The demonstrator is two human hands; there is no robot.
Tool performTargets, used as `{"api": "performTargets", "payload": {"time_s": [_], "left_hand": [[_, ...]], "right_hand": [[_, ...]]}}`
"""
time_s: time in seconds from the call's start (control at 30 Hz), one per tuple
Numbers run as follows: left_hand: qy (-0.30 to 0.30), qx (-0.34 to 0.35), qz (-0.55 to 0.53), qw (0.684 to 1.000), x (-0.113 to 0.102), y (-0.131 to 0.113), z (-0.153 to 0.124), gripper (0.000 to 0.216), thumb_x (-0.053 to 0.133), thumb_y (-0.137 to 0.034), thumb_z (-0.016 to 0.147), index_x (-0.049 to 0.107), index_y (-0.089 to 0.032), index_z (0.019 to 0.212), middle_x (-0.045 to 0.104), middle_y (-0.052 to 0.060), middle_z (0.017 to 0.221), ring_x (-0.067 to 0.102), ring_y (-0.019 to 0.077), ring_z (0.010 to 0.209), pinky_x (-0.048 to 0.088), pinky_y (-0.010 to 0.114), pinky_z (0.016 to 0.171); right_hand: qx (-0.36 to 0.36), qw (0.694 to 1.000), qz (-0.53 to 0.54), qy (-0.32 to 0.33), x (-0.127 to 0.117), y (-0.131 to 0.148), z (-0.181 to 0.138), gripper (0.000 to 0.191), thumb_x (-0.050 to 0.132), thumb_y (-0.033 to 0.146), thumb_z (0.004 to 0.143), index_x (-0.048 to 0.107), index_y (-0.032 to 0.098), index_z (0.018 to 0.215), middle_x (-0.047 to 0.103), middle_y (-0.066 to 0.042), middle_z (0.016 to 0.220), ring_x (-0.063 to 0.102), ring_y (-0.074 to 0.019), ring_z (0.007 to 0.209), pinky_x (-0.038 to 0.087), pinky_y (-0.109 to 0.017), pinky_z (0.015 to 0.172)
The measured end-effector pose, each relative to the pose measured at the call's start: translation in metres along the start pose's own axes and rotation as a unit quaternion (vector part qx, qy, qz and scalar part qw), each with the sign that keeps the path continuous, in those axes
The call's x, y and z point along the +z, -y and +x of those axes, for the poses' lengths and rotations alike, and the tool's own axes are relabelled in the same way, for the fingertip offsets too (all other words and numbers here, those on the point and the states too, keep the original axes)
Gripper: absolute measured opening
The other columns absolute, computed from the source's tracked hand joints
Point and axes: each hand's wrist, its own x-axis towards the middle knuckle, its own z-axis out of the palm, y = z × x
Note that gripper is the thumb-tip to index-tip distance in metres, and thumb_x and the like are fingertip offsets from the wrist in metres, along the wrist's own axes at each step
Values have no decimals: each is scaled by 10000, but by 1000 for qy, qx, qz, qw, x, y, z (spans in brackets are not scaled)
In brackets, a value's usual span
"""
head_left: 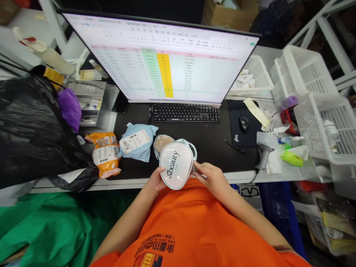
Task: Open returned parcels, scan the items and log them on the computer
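Note:
Both my hands hold a rounded white package printed "Beauty", wrapped in clear plastic, just above the desk's front edge. My left hand grips its lower left side with the thumb on top. My right hand pinches its right edge with curled fingers. Behind the package, a beige rounded item shows inside the same clear wrapping.
A light blue parcel and an orange parcel, both labelled, lie left of the package. A black bag fills the far left. Keyboard, monitor, mouse, barcode scanner and white baskets stand behind and right.

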Motion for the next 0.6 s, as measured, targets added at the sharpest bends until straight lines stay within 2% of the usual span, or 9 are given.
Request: {"api": "performTargets", "payload": {"time_s": [0.07, 0.17, 0.27, 0.37, 0.47, 0.6], "left_hand": [[21, -30, 21, 999, -4, -4, 0, 531, 743, -329, 754, 664, -144, 1246, 754, 138, 1154, 659, 337, 1183, 447, 489, 1094], [19, -21, 52, 998, -3, -9, 2, 536, 761, -273, 741, 655, -115, 1243, 763, 156, 1110, 712, 323, 1070, 513, 441, 1004], [9, 4, 67, 998, 4, -11, 4, 555, 776, -300, 755, 643, -108, 1258, 773, 162, 1057, 734, 304, 1001, 553, 383, 904], [22, 19, 80, 996, 11, -11, 5, 616, 799, -352, 760, 619, -110, 1297, 773, 165, 1047, 735, 298, 1000, 548, 377, 901], [30, 28, 84, 996, 15, -10, 5, 609, 806, -364, 758, 629, -109, 1282, 760, 173, 1100, 719, 299, 1046, 524, 394, 955], [12, 40, 76, 996, 22, -7, 7, 621, 833, -371, 724, 643, -112, 1255, 753, 174, 1121, 712, 297, 1048, 514, 396, 967]], "right_hand": [[-28, 999, -29, -5, -1, -5, -1, 314, 513, 216, 990, 637, 180, 1276, 671, -64, 898, 646, -139, 785, 557, -258, 719], [-53, 996, -71, 4, -5, -7, 0, 223, 519, 203, 981, 664, 183, 1149, 663, -60, 871, 639, -145, 768, 552, -260, 702], [-76, 994, -82, 8, -7, -7, 0, 172, 529, 189, 963, 650, 192, 1085, 644, -42, 823, 632, -144, 718, 546, -255, 658], [-92, 990, -111, 2, -3, -7, 0, 160, 493, 182, 970, 646, 200, 1016, 630, -32, 777, 621, -139, 656, 540, -249, 608], [-115, 977, -177, -26, 3, -9, 1, 197, 466, 176, 982, 648, 183, 1058, 643, -43, 768, 629, -148, 643, 544, -250, 590], [-124, 959, -240, -83, 9, -11, -2, 303, 496, 174, 978, 610, 143, 1256, 682, -73, 835, 656, -161, 684, 541, -247, 581]]}}
